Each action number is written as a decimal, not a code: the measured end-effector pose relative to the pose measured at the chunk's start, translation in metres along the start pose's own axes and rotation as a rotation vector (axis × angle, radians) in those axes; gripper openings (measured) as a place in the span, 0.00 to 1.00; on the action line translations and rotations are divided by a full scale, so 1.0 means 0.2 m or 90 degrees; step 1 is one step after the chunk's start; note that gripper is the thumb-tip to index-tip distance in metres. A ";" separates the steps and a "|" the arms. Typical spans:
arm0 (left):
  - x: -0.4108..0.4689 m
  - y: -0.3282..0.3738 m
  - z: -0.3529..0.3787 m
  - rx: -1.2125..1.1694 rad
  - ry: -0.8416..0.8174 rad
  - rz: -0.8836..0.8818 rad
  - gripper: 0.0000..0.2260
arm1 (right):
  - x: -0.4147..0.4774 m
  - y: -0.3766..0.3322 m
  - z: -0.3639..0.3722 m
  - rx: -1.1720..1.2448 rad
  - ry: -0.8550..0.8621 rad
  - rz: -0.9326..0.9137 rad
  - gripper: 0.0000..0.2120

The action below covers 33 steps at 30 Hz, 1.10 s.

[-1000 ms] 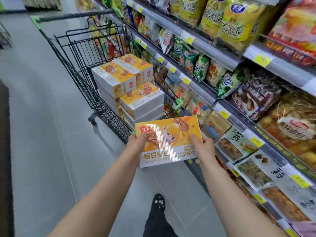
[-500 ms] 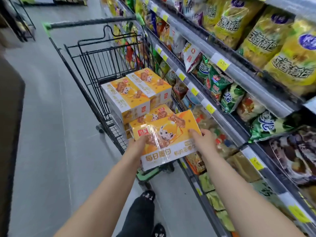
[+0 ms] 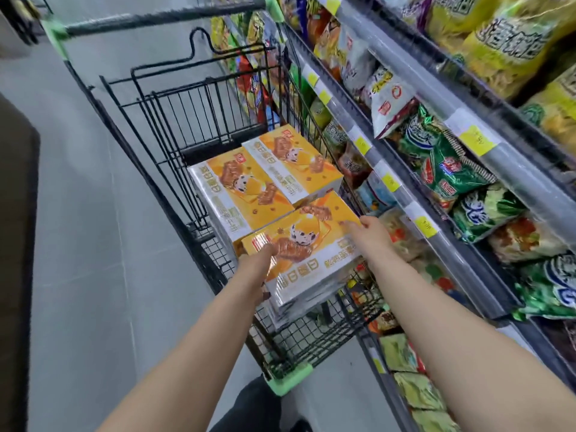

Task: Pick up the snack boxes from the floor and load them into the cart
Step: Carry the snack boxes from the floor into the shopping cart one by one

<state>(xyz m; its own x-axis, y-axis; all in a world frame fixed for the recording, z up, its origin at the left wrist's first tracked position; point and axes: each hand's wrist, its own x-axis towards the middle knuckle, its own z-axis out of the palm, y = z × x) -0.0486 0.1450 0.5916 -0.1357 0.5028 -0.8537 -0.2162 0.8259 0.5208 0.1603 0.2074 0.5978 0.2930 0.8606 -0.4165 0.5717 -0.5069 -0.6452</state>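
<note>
One orange snack box (image 3: 311, 241), which you grip at opposite edges, left hand (image 3: 257, 260) thumb on its lid, right hand (image 3: 372, 233) fingers curled over its top, is tilted over the near end of the black wire cart (image 3: 174, 194), just beside two like boxes (image 3: 240, 188).

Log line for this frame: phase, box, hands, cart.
phase: loading | orange-and-white shrink-wrapped snack box: held over near stack in black wire cart | left hand: grips left edge | right hand: grips right edge
</note>
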 end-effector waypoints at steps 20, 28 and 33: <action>-0.38 0.12 0.80 0.384 -0.143 0.369 0.28 | -0.30 0.37 -0.39 0.193 0.207 0.036 0.14; -1.01 -0.77 1.29 0.623 -0.529 0.420 0.07 | -1.26 1.30 -0.74 0.345 0.483 0.216 0.06; -1.42 -1.49 1.32 0.716 -0.707 0.376 0.13 | -2.07 1.80 -0.69 0.413 0.649 0.361 0.08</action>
<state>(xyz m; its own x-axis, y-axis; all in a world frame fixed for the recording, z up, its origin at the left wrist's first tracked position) 0.3091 -0.1775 0.6778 0.8632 0.3068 -0.4009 0.4256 -0.0153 0.9048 0.3516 -0.3243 0.6261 0.9680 0.0326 -0.2488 -0.2013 -0.4910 -0.8476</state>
